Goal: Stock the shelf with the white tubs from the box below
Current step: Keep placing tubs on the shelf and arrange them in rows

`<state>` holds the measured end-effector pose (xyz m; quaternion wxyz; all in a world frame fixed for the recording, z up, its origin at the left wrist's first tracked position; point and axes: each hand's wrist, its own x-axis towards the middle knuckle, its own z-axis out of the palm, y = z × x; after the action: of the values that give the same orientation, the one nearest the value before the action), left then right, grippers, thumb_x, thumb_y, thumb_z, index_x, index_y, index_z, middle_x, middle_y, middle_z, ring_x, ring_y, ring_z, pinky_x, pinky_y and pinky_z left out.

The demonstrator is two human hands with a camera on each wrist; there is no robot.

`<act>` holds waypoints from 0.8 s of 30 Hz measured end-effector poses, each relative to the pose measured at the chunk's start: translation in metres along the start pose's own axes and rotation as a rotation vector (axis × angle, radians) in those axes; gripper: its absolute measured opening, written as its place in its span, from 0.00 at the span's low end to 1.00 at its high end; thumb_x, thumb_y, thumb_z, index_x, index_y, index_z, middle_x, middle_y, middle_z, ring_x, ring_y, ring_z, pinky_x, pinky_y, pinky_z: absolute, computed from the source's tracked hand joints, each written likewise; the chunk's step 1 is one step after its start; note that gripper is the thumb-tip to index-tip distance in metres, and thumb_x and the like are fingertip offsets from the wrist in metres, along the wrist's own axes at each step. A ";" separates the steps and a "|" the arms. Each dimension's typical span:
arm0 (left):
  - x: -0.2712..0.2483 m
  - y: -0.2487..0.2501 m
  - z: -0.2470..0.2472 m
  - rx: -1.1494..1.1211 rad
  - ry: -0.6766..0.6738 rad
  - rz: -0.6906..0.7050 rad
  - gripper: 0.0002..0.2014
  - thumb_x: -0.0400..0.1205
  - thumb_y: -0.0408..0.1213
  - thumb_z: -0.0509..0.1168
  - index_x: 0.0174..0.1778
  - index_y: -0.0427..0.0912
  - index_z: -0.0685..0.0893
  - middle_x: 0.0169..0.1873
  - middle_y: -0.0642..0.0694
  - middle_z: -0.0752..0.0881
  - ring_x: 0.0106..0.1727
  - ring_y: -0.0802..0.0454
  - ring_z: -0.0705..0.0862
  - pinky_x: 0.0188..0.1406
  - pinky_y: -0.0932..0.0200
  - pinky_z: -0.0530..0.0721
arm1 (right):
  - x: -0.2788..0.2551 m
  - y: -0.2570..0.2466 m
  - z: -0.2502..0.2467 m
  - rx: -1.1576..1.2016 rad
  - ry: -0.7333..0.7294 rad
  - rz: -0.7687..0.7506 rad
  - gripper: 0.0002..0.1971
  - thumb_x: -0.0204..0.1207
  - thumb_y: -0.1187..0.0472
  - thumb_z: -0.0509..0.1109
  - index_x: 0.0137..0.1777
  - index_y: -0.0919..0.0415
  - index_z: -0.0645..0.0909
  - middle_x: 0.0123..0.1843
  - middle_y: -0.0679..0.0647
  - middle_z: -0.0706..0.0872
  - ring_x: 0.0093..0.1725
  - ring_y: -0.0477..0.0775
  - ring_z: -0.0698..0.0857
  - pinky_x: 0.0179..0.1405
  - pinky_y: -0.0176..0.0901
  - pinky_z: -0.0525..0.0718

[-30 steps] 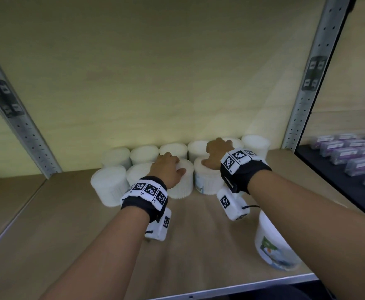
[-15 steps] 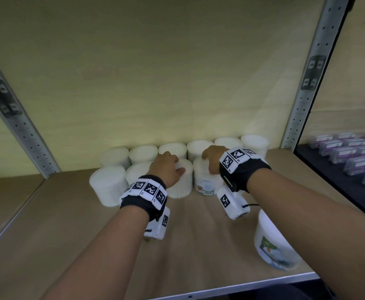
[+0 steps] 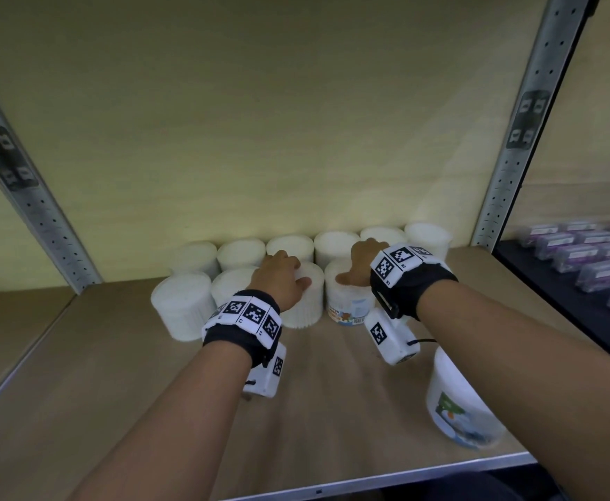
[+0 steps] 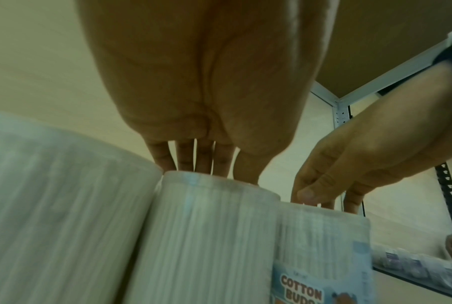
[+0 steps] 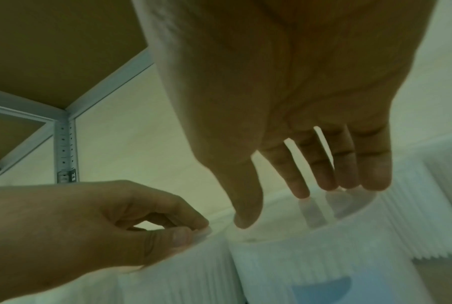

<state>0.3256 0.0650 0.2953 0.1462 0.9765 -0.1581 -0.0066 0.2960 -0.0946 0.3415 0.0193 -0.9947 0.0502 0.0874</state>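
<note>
Several white tubs (image 3: 289, 247) stand in two rows at the back of the wooden shelf (image 3: 332, 399). My left hand (image 3: 282, 280) lies over a front-row tub (image 3: 305, 305), thumb and fingers (image 5: 188, 232) pinching its lid rim. Beside it, my right hand (image 3: 357, 269) sits on the labelled tub (image 3: 350, 301), whose cotton-buds label (image 4: 305, 288) faces the front. The thumb (image 5: 243, 222) is at the lid's near edge and the fingertips (image 5: 349, 183) at its far edge. Another labelled white tub (image 3: 455, 410) sits near the shelf's front right edge, below my right forearm.
Grey perforated uprights stand at the left (image 3: 25, 197) and right (image 3: 513, 146) of the bay. The neighbouring shelf on the right holds rows of purple packs (image 3: 585, 254). A metal lip (image 3: 368, 482) runs along the shelf's front edge.
The tub under my right hand has turned, so its label now faces front. The right hand shifted slightly left on the lid. The left hand has hardly moved.
</note>
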 end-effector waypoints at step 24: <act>-0.003 0.003 -0.004 0.004 -0.020 0.000 0.24 0.84 0.47 0.59 0.74 0.39 0.72 0.69 0.39 0.73 0.72 0.41 0.70 0.72 0.45 0.71 | -0.001 0.009 -0.002 0.016 -0.054 -0.178 0.29 0.77 0.71 0.64 0.79 0.56 0.69 0.78 0.57 0.72 0.73 0.59 0.76 0.66 0.42 0.75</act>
<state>0.3223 0.0645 0.2999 0.1429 0.9767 -0.1593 -0.0160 0.2942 -0.1035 0.3439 0.0361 -0.9924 -0.0384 0.1116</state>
